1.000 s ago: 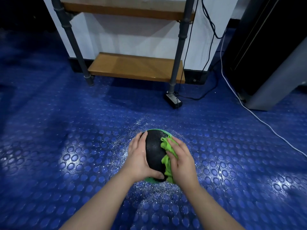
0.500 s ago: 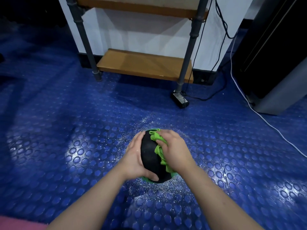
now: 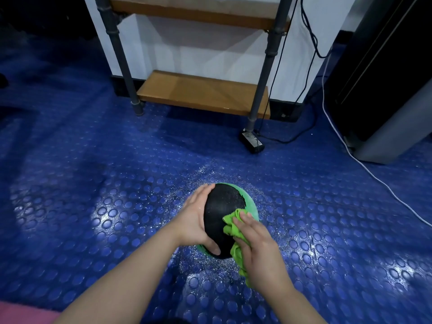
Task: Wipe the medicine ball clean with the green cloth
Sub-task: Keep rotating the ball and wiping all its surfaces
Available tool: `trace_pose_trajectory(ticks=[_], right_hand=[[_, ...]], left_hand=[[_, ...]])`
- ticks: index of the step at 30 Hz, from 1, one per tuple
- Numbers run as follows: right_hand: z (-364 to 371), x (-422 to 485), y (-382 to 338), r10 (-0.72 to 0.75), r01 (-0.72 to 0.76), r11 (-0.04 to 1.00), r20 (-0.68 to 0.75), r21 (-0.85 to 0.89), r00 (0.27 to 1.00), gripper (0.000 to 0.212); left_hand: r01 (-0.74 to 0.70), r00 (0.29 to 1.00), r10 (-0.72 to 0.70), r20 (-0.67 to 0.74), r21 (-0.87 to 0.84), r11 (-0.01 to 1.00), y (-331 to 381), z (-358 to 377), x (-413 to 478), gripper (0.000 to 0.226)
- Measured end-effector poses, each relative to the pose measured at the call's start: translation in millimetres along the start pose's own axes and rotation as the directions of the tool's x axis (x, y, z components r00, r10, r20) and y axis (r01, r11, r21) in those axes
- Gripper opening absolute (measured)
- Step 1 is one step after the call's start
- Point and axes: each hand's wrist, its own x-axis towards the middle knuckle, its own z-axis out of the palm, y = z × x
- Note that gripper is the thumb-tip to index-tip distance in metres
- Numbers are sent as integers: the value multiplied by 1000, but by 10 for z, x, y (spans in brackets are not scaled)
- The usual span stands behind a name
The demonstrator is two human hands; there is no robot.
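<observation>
A blue studded floor (image 3: 93, 183) carries a wooden shelf (image 3: 201, 92), a power strip (image 3: 252, 142) beside its leg, a white cable (image 3: 374, 176) and a dark cabinet (image 3: 385, 78).
</observation>
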Motion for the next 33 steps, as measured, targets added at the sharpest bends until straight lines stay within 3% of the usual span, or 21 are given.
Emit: trace_pose_trajectory(ticks=[4,8,12,15,18,21,24,28,31,33], right_hand=[[-163,0,6,66,-67,997,31,46,997,36],[-347,401,-63,111,-104,992,-103,75,988,33],[-97,807,-94,150,-149,988,39,-25,988,42],[110,892,-82,205,-204,978,2,-35,979,41],[113,982,-87,357,-358,934,-46,-11,933,39],[30,1145,-75,540,-540,841,10,8,841,40],[-21,1253,-16,578,-579,815,70,3,813,41],[-93,1265,96,532,-535,845,112,0,839,40],[-50,1144,98,207,-197,960,31,-197,978,41],[-18,1019,90,-8,8,988,0,-157,1000,45]], left_hand=[[43,999,-43,-11,10,999,61,3,42,160],[72,997,-72,-20,16,997,130,24,69,160],[43,998,-41,-48,44,998,102,93,18,160],[19,996,-14,-86,49,999,52,142,-25,160],[24,995,-16,-96,80,997,97,157,-25,159],[17,995,-7,-101,102,995,182,201,-24,157],[47,992,-37,-119,88,995,255,217,-33,154],[67,992,-53,-114,118,991,286,218,-6,155],[71,995,-58,-84,161,984,332,231,20,156],[54,997,-40,-68,212,976,340,242,27,156]])
